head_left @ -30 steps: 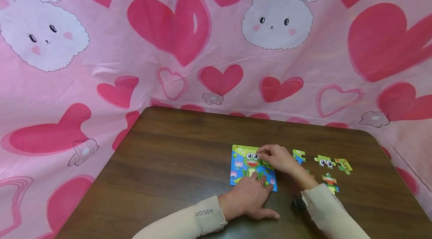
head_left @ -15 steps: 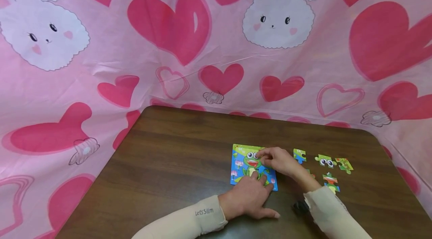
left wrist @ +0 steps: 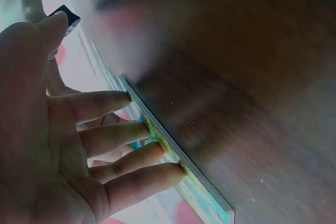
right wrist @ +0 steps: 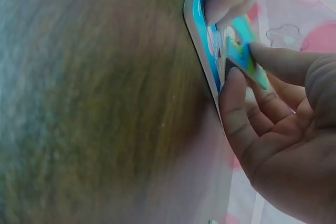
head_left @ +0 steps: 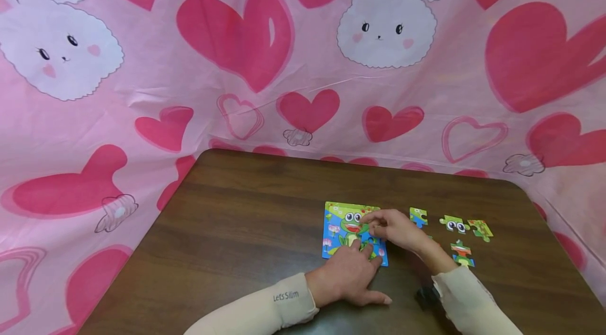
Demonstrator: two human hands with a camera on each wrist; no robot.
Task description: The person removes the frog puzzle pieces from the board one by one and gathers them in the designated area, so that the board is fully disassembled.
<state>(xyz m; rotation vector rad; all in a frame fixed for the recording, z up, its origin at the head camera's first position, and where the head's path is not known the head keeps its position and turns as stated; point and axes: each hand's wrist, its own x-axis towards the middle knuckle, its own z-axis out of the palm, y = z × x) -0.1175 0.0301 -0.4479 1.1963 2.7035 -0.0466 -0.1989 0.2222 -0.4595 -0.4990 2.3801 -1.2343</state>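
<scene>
Right hand (head_left: 396, 229) pinches puzzle piece (right wrist: 240, 52) between thumb and fingers, over right half of frog board (head_left: 327, 235); piece is tilted to board, contact cannot be told. Left hand (head_left: 347, 274), fingers extended and apart, rests on near part of board. Right hand is nearer to loose pieces (head_left: 454, 222), lying on worktop (head_left: 236, 230) to right of board.

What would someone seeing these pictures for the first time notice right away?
Probably the pink fabric backdrop printed with big reddish-pink hearts and white bunny faces, behind the dark brown wood-grain table. Next, the square green-and-blue frog puzzle on the table, the left hand resting on its near part, the right hand pinching a flat green-and-blue piece at its right side. Loose frog-print puzzle pieces lie farther right.
</scene>
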